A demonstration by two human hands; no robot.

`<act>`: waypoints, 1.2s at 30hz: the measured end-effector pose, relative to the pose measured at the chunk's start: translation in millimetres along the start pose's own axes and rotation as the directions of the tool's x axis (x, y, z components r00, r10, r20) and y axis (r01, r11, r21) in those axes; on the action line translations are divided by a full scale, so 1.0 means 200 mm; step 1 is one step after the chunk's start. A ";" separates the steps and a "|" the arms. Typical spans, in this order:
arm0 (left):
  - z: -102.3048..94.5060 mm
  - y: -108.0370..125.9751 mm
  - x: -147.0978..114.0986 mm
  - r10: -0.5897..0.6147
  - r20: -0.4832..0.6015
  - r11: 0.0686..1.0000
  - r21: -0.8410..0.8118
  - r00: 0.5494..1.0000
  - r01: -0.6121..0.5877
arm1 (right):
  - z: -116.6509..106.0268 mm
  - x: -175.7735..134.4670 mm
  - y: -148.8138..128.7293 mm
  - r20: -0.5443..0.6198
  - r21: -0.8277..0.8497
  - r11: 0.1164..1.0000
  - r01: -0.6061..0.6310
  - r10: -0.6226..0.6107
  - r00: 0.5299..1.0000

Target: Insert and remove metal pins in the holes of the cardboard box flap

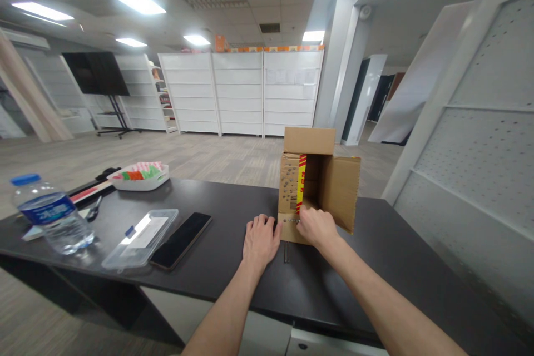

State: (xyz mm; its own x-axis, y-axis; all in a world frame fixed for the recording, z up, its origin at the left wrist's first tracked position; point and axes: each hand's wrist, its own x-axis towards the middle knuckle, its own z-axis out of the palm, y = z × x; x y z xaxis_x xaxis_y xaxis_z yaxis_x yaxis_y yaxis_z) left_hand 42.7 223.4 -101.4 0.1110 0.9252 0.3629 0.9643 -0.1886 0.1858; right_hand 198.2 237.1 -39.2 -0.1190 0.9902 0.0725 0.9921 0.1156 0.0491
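Note:
A cardboard box (315,183) stands on the dark table with its opening toward me and its flaps folded out. Red-and-yellow tape (301,183) runs down its left flap, which is dotted with small dark marks or holes. Small shiny bits sit in a row on the lower flap (290,232). My left hand (261,240) rests palm down at the left edge of that flap, fingers extended and slightly bent. My right hand (317,226) is closed in a pinch over the lower flap; what its fingertips hold is hidden. Two thin dark rods (286,253) lie just in front of the flap.
Left of my hands lie a black phone (181,240) and a clear plastic case (142,238). Farther left stand a water bottle (54,214) and a white tray (139,181) with colourful packets. A perforated panel (492,139) rises at the right.

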 end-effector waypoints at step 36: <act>0.01 0.00 0.00 0.018 -0.044 1.000 0.008 0.999 -0.017 | 0.07 -0.23 -0.02 -0.357 0.147 0.961 0.233 -0.169 0.919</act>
State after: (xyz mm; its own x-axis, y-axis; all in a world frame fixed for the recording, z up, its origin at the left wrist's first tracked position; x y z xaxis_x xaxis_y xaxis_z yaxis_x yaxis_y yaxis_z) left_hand 42.9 223.6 -104.2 0.1174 0.9064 0.4057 0.9641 -0.2019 0.1722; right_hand 199.8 193.1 -57.0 -0.2909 0.8625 0.4141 0.9317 0.3537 -0.0823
